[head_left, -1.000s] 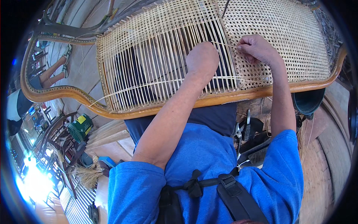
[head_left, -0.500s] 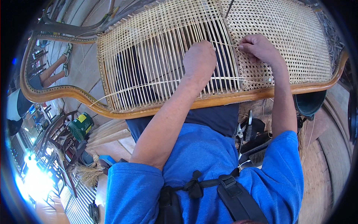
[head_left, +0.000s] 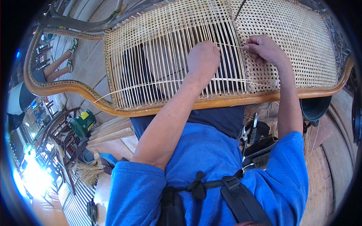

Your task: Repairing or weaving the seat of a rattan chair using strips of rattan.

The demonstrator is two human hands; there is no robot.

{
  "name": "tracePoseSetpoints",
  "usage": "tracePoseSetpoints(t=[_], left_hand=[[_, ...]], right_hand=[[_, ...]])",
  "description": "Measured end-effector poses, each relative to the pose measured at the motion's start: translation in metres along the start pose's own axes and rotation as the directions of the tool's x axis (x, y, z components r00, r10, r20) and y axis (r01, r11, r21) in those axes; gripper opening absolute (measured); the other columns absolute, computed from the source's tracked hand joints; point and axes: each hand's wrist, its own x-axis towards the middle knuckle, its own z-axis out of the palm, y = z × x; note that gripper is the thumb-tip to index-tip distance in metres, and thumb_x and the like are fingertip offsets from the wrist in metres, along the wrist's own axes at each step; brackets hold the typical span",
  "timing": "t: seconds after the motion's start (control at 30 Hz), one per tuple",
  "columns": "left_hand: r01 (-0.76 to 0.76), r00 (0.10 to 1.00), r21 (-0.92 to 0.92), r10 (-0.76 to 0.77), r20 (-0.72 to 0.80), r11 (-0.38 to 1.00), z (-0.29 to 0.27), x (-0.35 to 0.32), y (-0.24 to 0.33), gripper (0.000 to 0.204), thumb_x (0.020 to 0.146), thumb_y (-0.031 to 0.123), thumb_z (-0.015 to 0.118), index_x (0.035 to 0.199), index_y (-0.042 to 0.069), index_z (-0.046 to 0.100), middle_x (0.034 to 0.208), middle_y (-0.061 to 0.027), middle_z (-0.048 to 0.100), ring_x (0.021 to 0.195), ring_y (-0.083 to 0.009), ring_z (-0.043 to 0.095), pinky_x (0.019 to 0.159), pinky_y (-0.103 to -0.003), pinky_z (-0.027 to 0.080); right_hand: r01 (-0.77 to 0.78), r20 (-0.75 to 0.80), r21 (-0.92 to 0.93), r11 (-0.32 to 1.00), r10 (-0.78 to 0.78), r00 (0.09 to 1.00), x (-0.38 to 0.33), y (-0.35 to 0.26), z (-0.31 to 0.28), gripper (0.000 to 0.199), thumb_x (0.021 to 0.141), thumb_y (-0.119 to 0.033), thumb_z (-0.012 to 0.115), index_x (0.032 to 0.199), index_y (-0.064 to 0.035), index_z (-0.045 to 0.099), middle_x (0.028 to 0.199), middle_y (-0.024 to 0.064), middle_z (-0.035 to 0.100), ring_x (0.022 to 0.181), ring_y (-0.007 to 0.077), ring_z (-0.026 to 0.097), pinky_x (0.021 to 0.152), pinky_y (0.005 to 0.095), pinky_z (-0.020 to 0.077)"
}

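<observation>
A wooden chair frame (head_left: 181, 106) with caned panels lies across my lap. Its left panel (head_left: 154, 37) has pale upright cane strands, with crosswise weaving dense at the far side and sparse nearer me. The right panel (head_left: 290, 41) is finished in an open hexagonal mesh. My left hand (head_left: 204, 58) is closed over the upright strands, its fingertips partly hidden, at one end of a thin cane strand (head_left: 230, 45). My right hand (head_left: 264, 49) pinches that strand's other end above the mesh. Another crosswise strand (head_left: 145, 86) runs along the near side.
Beside my right hip lie pliers (head_left: 244, 137) and a knife (head_left: 255, 121). A dark green bucket (head_left: 316, 107) stands under the frame's right end. Another person's legs (head_left: 60, 66) show at far left, above a green container (head_left: 83, 123) and a fibre bundle (head_left: 89, 168).
The view has shifted slightly, so the frame sits a little farther right. Both hands stay nearly in place; the strand between them now shows as a taut line.
</observation>
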Motion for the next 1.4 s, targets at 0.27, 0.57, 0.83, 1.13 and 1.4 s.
tracePoseSetpoints(t=[0.27,0.57,0.83,1.13,1.4], left_hand=[[0.261,0.939,-0.084,-0.233,0.255,0.962,-0.015,0.008,0.001,0.015,0.071,0.013,0.054,0.062,0.006,0.065,0.066,-0.0135,0.064,0.066,-0.0258,0.064,0.071,-0.037,0.050],[0.175,0.972,-0.081,-0.159,0.172,0.981,-0.014,0.004,-0.003,0.014,0.073,0.012,0.054,0.068,0.002,0.064,0.072,-0.0172,0.064,0.066,-0.0266,0.064,0.069,-0.037,0.051],[0.109,0.973,0.224,-0.150,0.175,0.969,-0.011,0.004,0.000,0.025,0.082,0.024,0.052,0.081,0.004,0.066,0.083,-0.0180,0.065,0.081,-0.0319,0.063,0.073,-0.042,0.049],[0.049,0.978,0.259,-0.098,0.181,0.965,-0.004,0.007,0.003,0.022,0.082,0.024,0.055,0.083,0.005,0.066,0.084,-0.0144,0.065,0.079,-0.0294,0.062,0.072,-0.041,0.049],[0.397,0.887,-0.197,-0.320,0.332,0.896,-0.011,0.012,-0.001,0.016,0.073,0.015,0.054,0.070,0.003,0.063,0.076,-0.0167,0.064,0.069,-0.0294,0.063,0.067,-0.038,0.051]], right_hand=[[-0.026,0.051,0.121,0.992,0.020,0.998,-0.002,0.008,-0.007,0.010,0.086,-0.015,0.055,0.082,-0.0062,0.058,0.051,-0.0030,0.051,0.040,0.0048,0.049,0.035,0.0184,0.0376],[-0.011,-0.011,0.069,0.998,0.012,1.000,0.002,-0.008,0.000,0.012,0.086,-0.017,0.055,0.082,-0.0073,0.060,0.051,-0.0023,0.051,0.039,0.0057,0.051,0.035,0.0192,0.0380],[-0.063,0.006,0.149,0.987,0.062,0.998,-0.003,0.003,-0.004,0.013,0.087,-0.018,0.056,0.080,-0.0068,0.058,0.050,-0.0047,0.049,0.039,0.0036,0.048,0.035,0.0170,0.0360],[0.006,0.012,0.136,0.991,-0.007,1.000,0.006,0.018,-0.005,0.010,0.086,-0.017,0.054,0.084,-0.0084,0.059,0.050,-0.0031,0.051,0.041,0.0037,0.049,0.036,0.0182,0.0368],[-0.012,0.001,0.184,0.983,0.012,1.000,0.001,0.018,-0.007,0.011,0.088,-0.015,0.053,0.082,-0.0060,0.057,0.054,-0.0043,0.051,0.041,0.0036,0.050,0.034,0.0177,0.0366]])
